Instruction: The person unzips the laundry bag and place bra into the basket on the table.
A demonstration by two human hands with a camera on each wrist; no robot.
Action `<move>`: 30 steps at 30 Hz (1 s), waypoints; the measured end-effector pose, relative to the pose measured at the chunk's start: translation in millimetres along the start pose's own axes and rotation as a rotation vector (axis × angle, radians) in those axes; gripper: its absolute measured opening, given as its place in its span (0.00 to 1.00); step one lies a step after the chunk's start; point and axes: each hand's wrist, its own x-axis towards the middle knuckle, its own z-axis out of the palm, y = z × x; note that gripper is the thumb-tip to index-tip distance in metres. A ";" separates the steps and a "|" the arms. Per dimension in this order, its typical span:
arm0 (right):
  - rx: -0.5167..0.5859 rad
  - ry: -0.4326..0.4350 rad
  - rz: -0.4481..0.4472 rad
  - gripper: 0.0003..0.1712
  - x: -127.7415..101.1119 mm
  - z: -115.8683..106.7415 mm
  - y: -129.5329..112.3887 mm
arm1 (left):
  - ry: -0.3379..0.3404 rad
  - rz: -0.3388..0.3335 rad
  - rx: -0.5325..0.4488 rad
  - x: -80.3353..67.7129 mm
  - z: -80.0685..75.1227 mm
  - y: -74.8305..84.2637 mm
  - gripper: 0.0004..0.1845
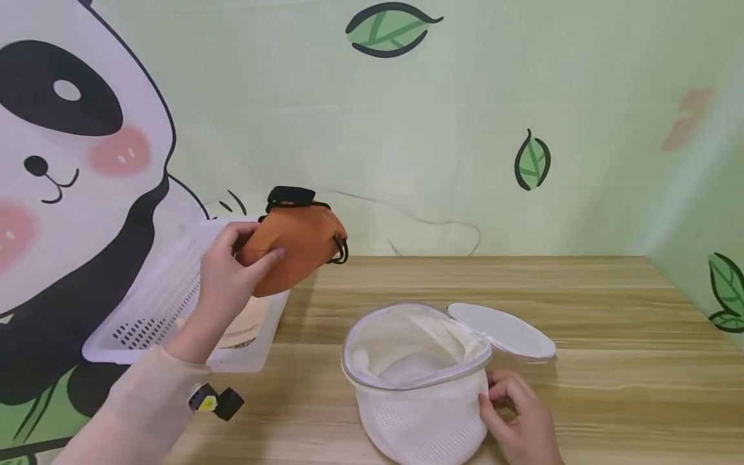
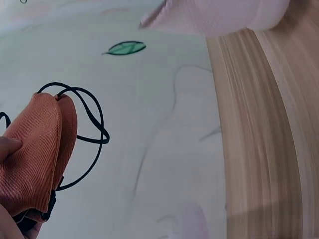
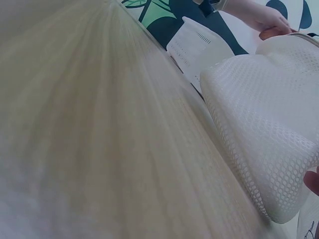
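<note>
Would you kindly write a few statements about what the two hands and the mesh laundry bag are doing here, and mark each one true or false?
1. The left hand holds an orange bra above the white basket. True.
2. The mesh laundry bag is zipped shut. False: its lid is flipped open to the side and the inside shows.
3. The right hand grips the side of the mesh laundry bag. True.
4. The orange bra already lies inside the mesh laundry bag. False: it is in the air, off to the bag's left.
5. The mesh laundry bag stands inside the white basket. False: it stands on the wooden table, beside the basket.
</note>
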 end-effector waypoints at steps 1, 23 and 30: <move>0.001 -0.001 0.003 0.19 0.0 -0.1 0.0 | 0.004 -0.015 0.007 1.4 -1.0 -2.9 0.22; -0.012 -0.031 0.031 0.20 -0.1 -0.3 -0.4 | 0.041 -0.359 0.231 12.0 -29.8 -67.2 0.28; -0.015 -0.032 0.028 0.20 0.2 -0.6 -1.5 | -0.063 -0.392 0.324 5.6 -33.7 -80.8 0.28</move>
